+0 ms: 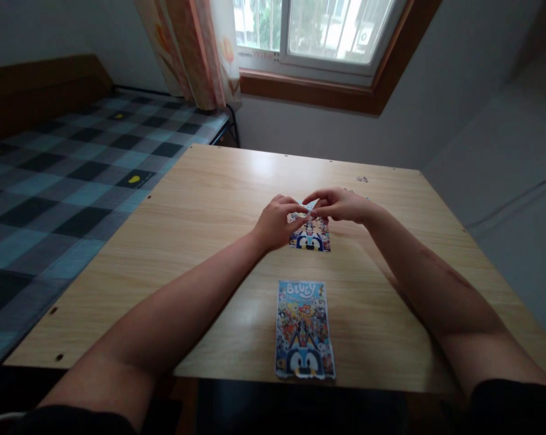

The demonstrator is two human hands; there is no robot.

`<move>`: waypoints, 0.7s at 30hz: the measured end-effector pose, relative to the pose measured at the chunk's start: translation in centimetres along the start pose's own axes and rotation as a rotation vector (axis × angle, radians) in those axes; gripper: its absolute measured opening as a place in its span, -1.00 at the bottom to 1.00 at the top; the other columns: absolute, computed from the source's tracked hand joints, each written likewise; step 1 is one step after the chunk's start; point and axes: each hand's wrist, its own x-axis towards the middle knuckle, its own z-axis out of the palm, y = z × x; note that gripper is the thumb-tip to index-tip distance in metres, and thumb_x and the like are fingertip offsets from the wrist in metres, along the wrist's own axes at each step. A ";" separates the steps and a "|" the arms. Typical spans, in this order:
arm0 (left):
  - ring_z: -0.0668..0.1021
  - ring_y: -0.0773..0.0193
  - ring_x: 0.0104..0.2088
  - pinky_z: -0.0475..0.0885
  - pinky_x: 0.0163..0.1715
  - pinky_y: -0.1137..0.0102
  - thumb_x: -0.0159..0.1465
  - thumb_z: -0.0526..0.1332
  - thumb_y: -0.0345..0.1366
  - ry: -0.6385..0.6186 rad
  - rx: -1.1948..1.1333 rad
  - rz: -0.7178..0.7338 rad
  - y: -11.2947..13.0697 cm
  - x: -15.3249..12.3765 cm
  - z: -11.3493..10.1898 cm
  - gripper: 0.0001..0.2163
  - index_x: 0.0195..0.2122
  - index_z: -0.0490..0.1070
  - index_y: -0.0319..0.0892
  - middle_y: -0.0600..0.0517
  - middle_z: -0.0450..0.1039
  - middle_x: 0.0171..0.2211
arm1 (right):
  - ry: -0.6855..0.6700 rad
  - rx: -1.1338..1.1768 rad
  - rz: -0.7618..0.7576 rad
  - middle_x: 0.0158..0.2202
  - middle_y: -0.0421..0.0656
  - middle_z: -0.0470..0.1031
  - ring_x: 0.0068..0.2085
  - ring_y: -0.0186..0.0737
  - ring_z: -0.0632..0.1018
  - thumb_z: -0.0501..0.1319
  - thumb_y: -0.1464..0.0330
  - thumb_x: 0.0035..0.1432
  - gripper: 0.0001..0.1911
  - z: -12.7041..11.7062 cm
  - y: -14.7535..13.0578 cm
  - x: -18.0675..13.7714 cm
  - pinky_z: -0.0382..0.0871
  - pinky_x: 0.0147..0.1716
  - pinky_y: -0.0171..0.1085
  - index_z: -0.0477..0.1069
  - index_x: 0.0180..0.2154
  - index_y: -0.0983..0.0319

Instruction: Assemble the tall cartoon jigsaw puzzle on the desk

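Observation:
A partly joined jigsaw puzzle (310, 241) lies on the wooden table, with a blue cartoon dog's face along its near edge. Over its upper part, my left hand (279, 222) comes in from the left, thumb and fingers closed in a pinch. My right hand (339, 205) meets it from the right, also pinching. Between the fingertips is a small pale bit that looks like a puzzle piece (310, 209); its outline is mostly hidden. Nearer to me lies the Bluey puzzle box (304, 329), picture side up, showing the same dog.
Some loose puzzle pieces (362, 179) lie toward the table's far right, and more show partly behind my right hand. The table (209, 223) borders a bed (96, 163) with a checked cover on the left. A window (322, 36) and curtain (191, 54) are beyond.

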 end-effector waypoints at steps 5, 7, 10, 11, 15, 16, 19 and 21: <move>0.51 0.13 -0.12 0.39 -0.01 0.17 0.31 0.32 -0.19 -0.022 0.043 -0.020 -0.1 0.2 0.1 -0.87 -0.19 0.63 -0.05 -0.03 0.59 -0.21 | 0.040 -0.114 0.015 -0.37 -0.16 0.57 -0.41 -0.31 0.51 0.31 0.15 0.18 -0.58 0.0 -0.4 -0.2 0.23 -0.53 -0.35 0.49 0.03 0.17; 0.50 0.14 -0.13 0.39 -0.01 0.18 0.30 0.32 -0.20 -0.001 0.048 -0.021 -0.2 0.2 0.2 -0.87 -0.19 0.63 -0.06 -0.02 0.58 -0.22 | 0.097 -0.190 -0.026 -0.32 -0.13 0.59 -0.36 -0.30 0.51 0.31 0.16 0.19 -0.63 -0.1 -0.9 -0.4 0.32 -0.45 -0.33 0.53 -0.03 0.20; 0.49 0.14 -0.14 0.37 0.00 0.19 0.29 0.33 -0.22 0.036 0.031 -0.020 -0.3 0.2 0.2 -0.88 -0.20 0.63 -0.07 -0.03 0.57 -0.23 | 0.235 -0.322 -0.096 -0.25 -0.10 0.60 -0.30 -0.27 0.51 0.31 0.21 0.20 -0.73 -0.3 -2.0 -1.1 0.38 -0.32 -0.28 0.57 -0.14 0.23; 0.49 0.13 -0.14 0.37 0.00 0.19 0.29 0.33 -0.23 0.043 0.026 -0.018 -0.3 0.2 0.2 -0.88 -0.20 0.63 -0.08 -0.03 0.56 -0.23 | 0.283 -0.359 -0.117 -0.23 -0.10 0.60 -0.28 -0.26 0.51 0.30 0.22 0.20 -0.75 -0.3 -2.3 -1.4 0.38 -0.28 -0.27 0.58 -0.16 0.23; 0.49 0.13 -0.14 0.37 0.00 0.19 0.29 0.33 -0.23 0.042 0.025 -0.014 -0.2 0.2 0.2 -0.88 -0.21 0.63 -0.10 -0.04 0.56 -0.24 | 0.422 -0.442 -0.173 -0.21 -0.10 0.59 -0.22 -0.21 0.53 0.24 0.26 0.24 -0.79 0.6 -2.5 -2.6 0.38 -0.20 -0.22 0.58 -0.20 0.22; 0.49 0.12 -0.14 0.37 0.00 0.18 0.29 0.33 -0.22 0.038 0.021 -0.021 -0.1 0.3 0.3 -0.88 -0.22 0.63 -0.09 -0.04 0.56 -0.24 | 0.441 -0.456 -0.175 -0.19 -0.09 0.58 -0.19 -0.19 0.53 0.22 0.26 0.25 -0.79 1.0 -2.2 -2.9 0.38 -0.19 -0.22 0.58 -0.19 0.21; 0.50 0.12 -0.13 0.36 0.01 0.17 0.28 0.33 -0.22 0.021 0.017 -0.042 -0.1 0.4 0.3 -0.89 -0.23 0.63 -0.07 -0.03 0.57 -0.23 | 0.528 -0.505 -0.213 -0.09 -0.07 0.57 -0.05 -0.09 0.52 0.17 0.24 0.29 -0.76 2.8 -0.3 -3.5 0.37 -0.07 -0.14 0.57 -0.15 0.16; 0.50 0.12 -0.12 0.36 0.02 0.17 0.29 0.33 -0.22 0.017 0.033 -0.046 -0.1 0.4 0.3 -0.89 -0.23 0.62 -0.06 -0.03 0.57 -0.22 | 0.660 -0.539 -0.285 -0.06 -0.06 0.57 0.03 -0.04 0.50 0.13 0.24 0.32 -0.75 3.8 1.4 -3.7 0.32 0.07 -0.06 0.56 -0.14 0.13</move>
